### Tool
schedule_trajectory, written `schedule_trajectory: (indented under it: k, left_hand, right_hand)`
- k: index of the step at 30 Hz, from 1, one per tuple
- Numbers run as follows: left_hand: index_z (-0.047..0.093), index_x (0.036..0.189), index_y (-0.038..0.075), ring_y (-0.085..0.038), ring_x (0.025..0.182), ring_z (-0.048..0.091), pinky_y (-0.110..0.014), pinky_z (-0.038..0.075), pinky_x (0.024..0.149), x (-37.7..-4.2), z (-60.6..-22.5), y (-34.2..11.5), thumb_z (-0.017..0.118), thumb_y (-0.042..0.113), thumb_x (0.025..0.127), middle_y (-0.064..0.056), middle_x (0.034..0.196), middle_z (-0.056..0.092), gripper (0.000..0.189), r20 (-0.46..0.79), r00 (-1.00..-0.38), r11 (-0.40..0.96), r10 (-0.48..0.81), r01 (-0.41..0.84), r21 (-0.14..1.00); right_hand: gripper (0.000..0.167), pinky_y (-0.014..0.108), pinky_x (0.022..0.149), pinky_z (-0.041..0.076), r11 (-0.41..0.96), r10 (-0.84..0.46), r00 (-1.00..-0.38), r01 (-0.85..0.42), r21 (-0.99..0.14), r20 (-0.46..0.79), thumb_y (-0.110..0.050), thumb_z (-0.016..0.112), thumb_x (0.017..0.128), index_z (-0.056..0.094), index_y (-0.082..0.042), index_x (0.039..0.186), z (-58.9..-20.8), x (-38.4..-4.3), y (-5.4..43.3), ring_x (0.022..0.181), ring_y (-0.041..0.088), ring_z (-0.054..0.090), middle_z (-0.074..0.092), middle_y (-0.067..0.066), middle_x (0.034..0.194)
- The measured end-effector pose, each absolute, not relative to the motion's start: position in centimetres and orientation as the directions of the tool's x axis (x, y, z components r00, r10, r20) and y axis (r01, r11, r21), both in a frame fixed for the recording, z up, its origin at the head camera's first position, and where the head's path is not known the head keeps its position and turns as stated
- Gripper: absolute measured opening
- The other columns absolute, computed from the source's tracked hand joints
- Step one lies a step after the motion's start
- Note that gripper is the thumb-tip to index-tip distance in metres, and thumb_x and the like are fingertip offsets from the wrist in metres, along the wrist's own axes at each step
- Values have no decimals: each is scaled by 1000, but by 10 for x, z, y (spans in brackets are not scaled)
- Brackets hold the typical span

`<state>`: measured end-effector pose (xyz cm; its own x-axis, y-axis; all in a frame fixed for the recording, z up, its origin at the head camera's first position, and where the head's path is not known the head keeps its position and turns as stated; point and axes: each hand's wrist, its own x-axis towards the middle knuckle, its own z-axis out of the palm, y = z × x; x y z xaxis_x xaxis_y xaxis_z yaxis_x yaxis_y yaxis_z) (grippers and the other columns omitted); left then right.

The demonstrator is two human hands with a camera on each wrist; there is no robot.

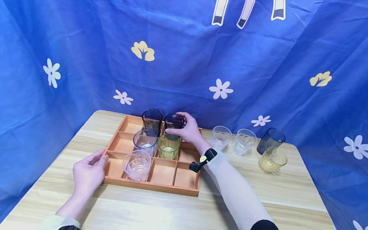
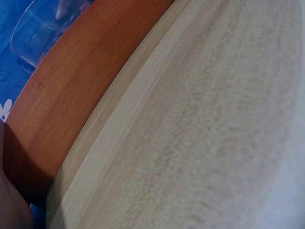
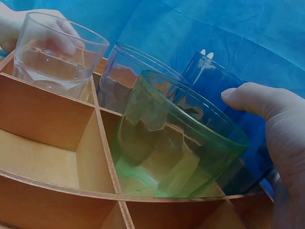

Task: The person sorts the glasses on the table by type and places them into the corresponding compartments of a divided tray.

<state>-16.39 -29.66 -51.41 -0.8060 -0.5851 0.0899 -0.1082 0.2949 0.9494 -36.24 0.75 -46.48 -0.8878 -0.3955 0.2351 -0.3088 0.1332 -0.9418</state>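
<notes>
Dark smoky-blue glass (image 1: 174,123), see-through tumbler with a plain round rim, stands upright in a back-row compartment of the orange wooden tray (image 1: 154,188) in the head view; right hand (image 1: 187,131) curls round it, fingers over the rim side. Another dark glass (image 1: 152,119) sits just left, blue glass (image 1: 145,140) and green glass (image 1: 168,146) in the middle row, clear glass (image 1: 137,165) in front. Left hand (image 1: 88,174) rests flat-fingered against the tray's left edge on the counter (image 1: 178,213). Left wrist view: only tray wall (image 2: 71,105) and counter (image 2: 200,143), hand barely seen. Right wrist view: thumb (image 3: 259,100) presses the dark glass (image 3: 214,90) behind the green glass (image 3: 181,143).
</notes>
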Motion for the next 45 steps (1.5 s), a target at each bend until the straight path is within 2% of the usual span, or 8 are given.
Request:
schedule_trajectory:
  k: [9, 15, 20, 26, 32, 45]
  left_hand:
    - [74, 130, 0, 11, 93, 65, -7, 53, 77, -165, -514, -295, 73, 14, 101, -20, 125, 71, 31, 85, -810, 292, -580, -110, 950]
    - [74, 128, -1, 14, 88, 63, -6, 53, 76, -165, -515, -297, 73, 12, 101, -21, 124, 71, 30, 105, -802, 308, -587, -101, 946]
    - [74, 129, 0, 14, 89, 63, -6, 52, 76, -166, -517, -298, 72, 14, 102, -20, 125, 70, 31, 97, -805, 313, -585, -114, 943]
    - [75, 129, 1, 12, 90, 65, -7, 53, 76, -168, -517, -298, 73, 15, 101, -19, 124, 71, 31, 90, -802, 312, -590, -123, 942]
    - [74, 130, 1, 10, 90, 66, -7, 53, 76, -167, -515, -298, 73, 16, 101, -18, 124, 72, 33, 73, -798, 304, -598, -142, 942]
    - [74, 129, 1, 14, 90, 65, -6, 53, 76, -168, -515, -299, 75, 13, 100, -16, 122, 71, 32, 73, -797, 292, -599, -133, 947]
  right_hand:
    - [87, 36, 108, 51, 199, -428, -875, -336, -921, 226, -9, 95, 80, 47, 2, 151, -463, -357, 16, 131, 32, 60, 60, 22, 146]
    - [92, 39, 117, 43, 196, -417, -878, -338, -920, 234, -11, 93, 83, 40, 5, 156, -459, -354, 26, 141, 39, 50, 53, 24, 153]
    - [89, 40, 117, 43, 177, -389, -887, -336, -925, 248, -6, 92, 83, 41, 8, 154, -454, -347, 42, 139, 39, 52, 56, 22, 151]
    - [86, 40, 120, 39, 165, -370, -886, -357, -919, 278, 2, 90, 82, 40, 13, 152, -450, -336, 67, 140, 41, 51, 54, 31, 149]
    - [80, 37, 119, 41, 200, -343, -892, -374, -906, 293, 0, 90, 83, 47, 6, 149, -445, -322, 93, 138, 33, 55, 60, 21, 146]
    - [76, 46, 119, 41, 167, -302, -879, -431, -887, 370, 11, 87, 80, 48, 11, 146, -432, -293, 140, 137, 42, 54, 61, 24, 144]
